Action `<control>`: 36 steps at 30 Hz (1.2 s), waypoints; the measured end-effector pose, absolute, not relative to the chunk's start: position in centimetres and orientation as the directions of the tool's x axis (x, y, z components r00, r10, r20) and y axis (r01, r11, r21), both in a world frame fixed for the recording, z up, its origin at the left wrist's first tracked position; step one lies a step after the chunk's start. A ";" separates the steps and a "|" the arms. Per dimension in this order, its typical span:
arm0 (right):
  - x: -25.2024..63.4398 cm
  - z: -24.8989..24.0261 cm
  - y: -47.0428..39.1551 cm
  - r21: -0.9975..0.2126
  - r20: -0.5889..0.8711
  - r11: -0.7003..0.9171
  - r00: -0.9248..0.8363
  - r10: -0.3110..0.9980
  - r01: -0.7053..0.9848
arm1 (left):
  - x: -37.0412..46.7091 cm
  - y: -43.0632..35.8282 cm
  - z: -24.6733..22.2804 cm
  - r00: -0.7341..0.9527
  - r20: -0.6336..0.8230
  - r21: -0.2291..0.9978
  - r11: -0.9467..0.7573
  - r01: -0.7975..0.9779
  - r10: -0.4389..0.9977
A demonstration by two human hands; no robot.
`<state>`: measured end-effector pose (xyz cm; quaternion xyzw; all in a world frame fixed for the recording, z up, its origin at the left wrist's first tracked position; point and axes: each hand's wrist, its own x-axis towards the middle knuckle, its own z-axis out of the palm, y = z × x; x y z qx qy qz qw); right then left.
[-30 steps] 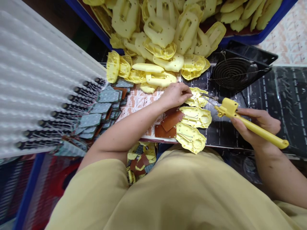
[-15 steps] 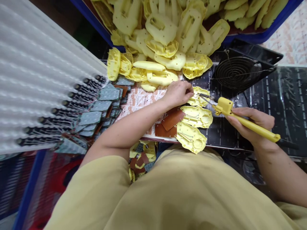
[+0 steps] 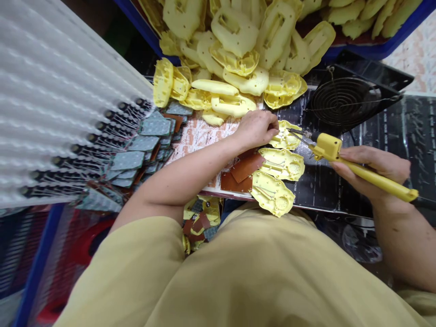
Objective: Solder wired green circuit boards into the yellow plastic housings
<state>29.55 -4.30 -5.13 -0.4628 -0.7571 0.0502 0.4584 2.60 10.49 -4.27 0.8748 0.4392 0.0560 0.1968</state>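
Note:
My right hand [image 3: 378, 170] is wrapped round the handle of a yellow soldering iron [image 3: 329, 146]. Its thin dark tip points left, over the farthest of three yellow plastic shell halves [image 3: 289, 141]. At that shell's left end is my left hand [image 3: 258, 129], thumb and fingers pinched together. Whatever lies between those fingertips is hidden. Nearer my body are a middle shell half [image 3: 288, 164] and a front shell half [image 3: 272, 193], both with their inner sides up and thin wires inside. The front one reaches over the table edge.
Brown boards [image 3: 236, 181] lie below my left forearm. Grey-green circuit boards [image 3: 127, 161], wired to black round parts, are stacked at left by a white corrugated panel [image 3: 68, 91]. A blue bin [image 3: 361, 52] and heaped yellow shells [image 3: 235, 34] stand behind; a black fan [image 3: 340, 102] sits right.
My right hand and the soldering iron have moved rightward, the tip drawing back slightly across the far shell. My left hand keeps its pinch beside it. The whole view has shifted a little.

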 end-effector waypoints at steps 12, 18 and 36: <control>29.1 -4.7 -4.1 -0.432 0.691 0.676 -0.263 0.673 0.597 | 2.9 10.5 -3.9 0.594 -0.093 0.399 -0.516 0.758 0.799; 29.6 -5.6 -5.9 -0.437 0.737 0.583 -0.100 0.669 0.685 | 2.8 10.6 -4.0 0.586 -0.093 0.406 -0.507 0.760 0.805; 26.6 -7.8 -6.9 -0.293 0.727 0.595 -0.230 0.647 0.748 | -5.0 7.9 -2.5 0.692 -0.260 0.316 -0.618 0.720 0.674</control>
